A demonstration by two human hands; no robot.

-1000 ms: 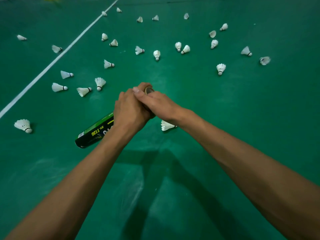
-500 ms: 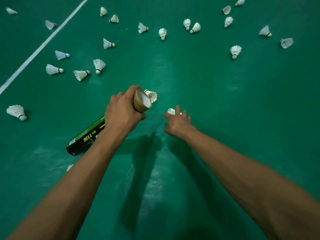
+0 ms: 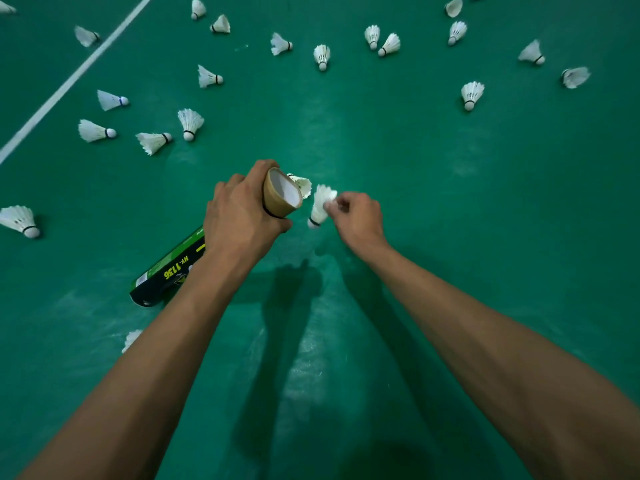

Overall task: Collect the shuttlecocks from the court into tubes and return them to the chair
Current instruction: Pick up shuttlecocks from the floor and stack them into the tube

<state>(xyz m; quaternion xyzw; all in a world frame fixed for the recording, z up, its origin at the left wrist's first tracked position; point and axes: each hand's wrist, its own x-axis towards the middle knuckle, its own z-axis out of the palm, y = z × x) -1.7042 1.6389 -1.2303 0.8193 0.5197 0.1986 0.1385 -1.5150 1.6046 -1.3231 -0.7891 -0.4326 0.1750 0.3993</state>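
Observation:
My left hand [image 3: 239, 220] grips a green-and-black shuttlecock tube [image 3: 169, 271] near its brown open mouth [image 3: 282, 194], which points up and to the right. My right hand [image 3: 356, 216] pinches a white shuttlecock [image 3: 320, 207] by its feathers, cork end down, just right of the tube mouth. Another shuttlecock [image 3: 303, 185] lies on the floor right behind the mouth. Several white shuttlecocks are scattered over the green court, such as one at far left [image 3: 20, 220] and one at the right [image 3: 471, 93].
A white court line [image 3: 69, 81] runs diagonally across the upper left. One shuttlecock [image 3: 131, 339] peeks out beside my left forearm. The green floor [image 3: 485, 237] spreads to the right; shadows of my arms fall on it below my hands.
My right hand has left the tube mouth, reached down to the floor and come up holding a shuttlecock beside the tube. The view has shifted forward over the court.

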